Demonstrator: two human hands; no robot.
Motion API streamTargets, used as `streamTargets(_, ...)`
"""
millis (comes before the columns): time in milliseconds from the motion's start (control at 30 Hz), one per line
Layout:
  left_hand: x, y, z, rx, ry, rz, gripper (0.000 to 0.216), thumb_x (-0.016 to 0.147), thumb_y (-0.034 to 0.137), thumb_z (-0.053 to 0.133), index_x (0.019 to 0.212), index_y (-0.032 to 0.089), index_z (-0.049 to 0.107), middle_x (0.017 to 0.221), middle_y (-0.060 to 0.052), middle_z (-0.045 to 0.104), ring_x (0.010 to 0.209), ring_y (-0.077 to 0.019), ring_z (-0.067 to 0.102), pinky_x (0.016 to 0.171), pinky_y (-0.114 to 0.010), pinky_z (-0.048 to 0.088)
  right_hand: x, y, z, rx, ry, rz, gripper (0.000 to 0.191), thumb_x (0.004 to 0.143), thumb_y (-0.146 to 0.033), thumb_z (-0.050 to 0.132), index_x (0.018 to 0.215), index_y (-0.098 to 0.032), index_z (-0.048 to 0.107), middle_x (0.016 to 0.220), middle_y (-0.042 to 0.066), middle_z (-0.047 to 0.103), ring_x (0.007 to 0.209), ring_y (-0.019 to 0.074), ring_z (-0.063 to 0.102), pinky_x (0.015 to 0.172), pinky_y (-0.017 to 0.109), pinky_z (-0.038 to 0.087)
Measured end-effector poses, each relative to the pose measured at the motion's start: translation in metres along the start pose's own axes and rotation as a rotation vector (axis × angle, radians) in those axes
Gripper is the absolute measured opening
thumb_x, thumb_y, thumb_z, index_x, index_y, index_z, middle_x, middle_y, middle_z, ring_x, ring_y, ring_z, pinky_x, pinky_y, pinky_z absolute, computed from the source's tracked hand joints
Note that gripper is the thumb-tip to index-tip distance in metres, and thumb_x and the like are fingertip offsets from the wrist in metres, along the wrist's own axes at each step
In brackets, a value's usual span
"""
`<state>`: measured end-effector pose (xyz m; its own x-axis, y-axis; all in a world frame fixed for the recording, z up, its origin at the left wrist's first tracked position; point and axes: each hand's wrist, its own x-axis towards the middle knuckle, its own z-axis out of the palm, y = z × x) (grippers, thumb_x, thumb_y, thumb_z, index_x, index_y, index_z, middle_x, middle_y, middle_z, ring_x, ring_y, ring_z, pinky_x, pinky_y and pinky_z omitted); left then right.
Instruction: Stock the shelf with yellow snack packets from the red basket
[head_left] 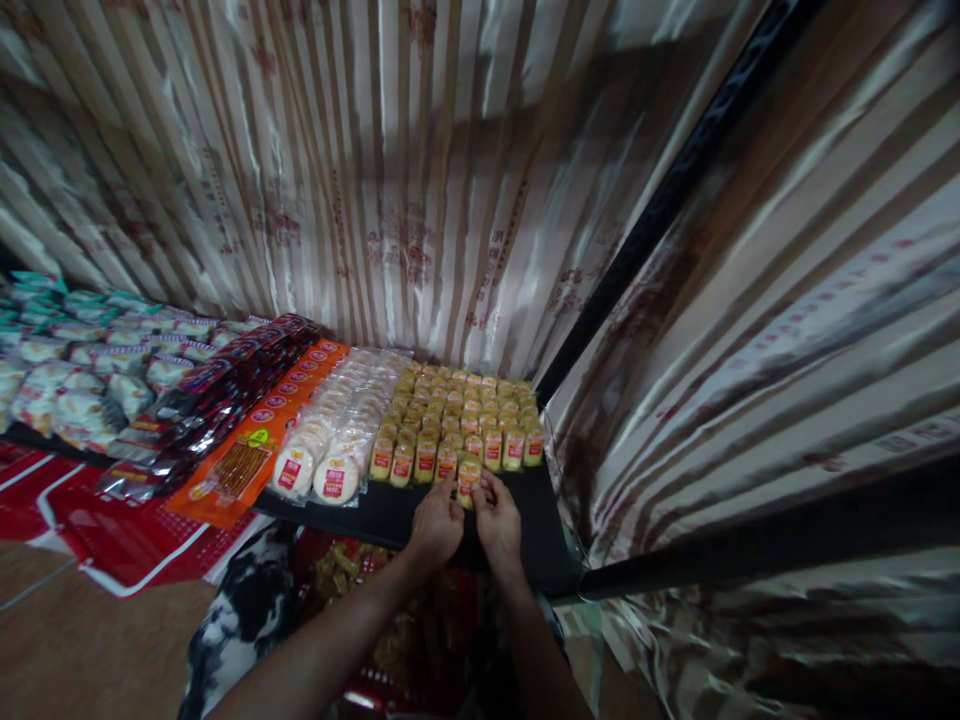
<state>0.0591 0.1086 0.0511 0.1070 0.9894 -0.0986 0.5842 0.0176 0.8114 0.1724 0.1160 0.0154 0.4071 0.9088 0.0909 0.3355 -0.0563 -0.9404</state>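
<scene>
Pack [469, 484] in yellow, red label facing near: I have it pinched narrowly between the left hand [436, 522] and right hand [498, 522], at the near side of the matching rows [425, 455] on the black shelf [538, 530]. I read this as the lining-up step; next calls for squaring it with its neighbours, then a gentle release that knocks nothing over.

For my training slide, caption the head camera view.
Left hand and right hand touching a labelled yellow snack packet before matching rows on a black shelf.
</scene>
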Motion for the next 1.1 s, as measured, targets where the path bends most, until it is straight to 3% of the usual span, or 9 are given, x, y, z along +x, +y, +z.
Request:
streamTargets(200,0.004,-0.004,0.0,0.055,0.042,0.025,0.047,0.077,0.01,0.041,0.123,0.011,0.05,0.12,-0.011,0.055,0.112,-0.0183,0.05,0.1,-0.028,0.036,0.003,-0.002,0.008,-0.034,-0.014,-0.032,0.046,0.074,-0.045,0.049,0.105,-0.013,0.061,0.096,0.01,0.062,0.078,0.0172,0.06,0.071,0.029,0.049)
streamTargets(500,0.003,-0.01,0.007,0.077,0.033,0.061,0.046,0.078,0.012,0.038,0.123,0.009,0.05,0.12,-0.013,0.053,0.108,-0.0193,0.052,0.099,-0.029,0.038,0.0,0.012,-0.004,0.036,0.063,0.01,0.049,0.074,-0.048,0.049,0.108,-0.013,0.057,0.1,0.012,0.062,0.079,0.0174,0.061,0.072,0.029,0.05)
streamTargets(700,0.001,-0.006,0.006,0.108,0.036,0.07,0.046,0.078,0.012,0.037,0.123,0.009,0.05,0.119,-0.014,0.053,0.109,-0.0197,0.051,0.098,-0.029,0.038,0.009,0.008,-0.001,0.034,0.046,-0.006,0.051,0.075,-0.048,0.047,0.111,-0.012,0.052,0.095,0.012,0.063,0.081,0.0184,0.061,0.071,0.03,0.05)
streamTargets(867,0.001,-0.005,0.007,0.152,0.022,0.089,0.049,0.077,0.012,0.036,0.124,0.006,0.049,0.118,-0.015,0.053,0.11,-0.0221,0.05,0.098,-0.03,0.038,0.009,0.005,0.004,-0.072,0.089,-0.091,0.038,0.076,-0.046,0.045,0.098,-0.016,0.055,0.096,0.012,0.061,0.085,0.0207,0.059,0.07,0.032,0.05)
streamTargets(1100,0.001,-0.006,0.007,0.172,0.011,0.125,0.048,0.077,0.011,0.036,0.122,0.006,0.051,0.114,-0.016,0.054,0.104,-0.0224,0.053,0.095,-0.031,0.041,0.011,0.005,0.006,-0.225,0.092,-0.128,0.039,0.08,-0.042,0.04,0.101,-0.014,0.056,0.095,0.012,0.06,0.084,0.0225,0.058,0.078,0.038,0.048)
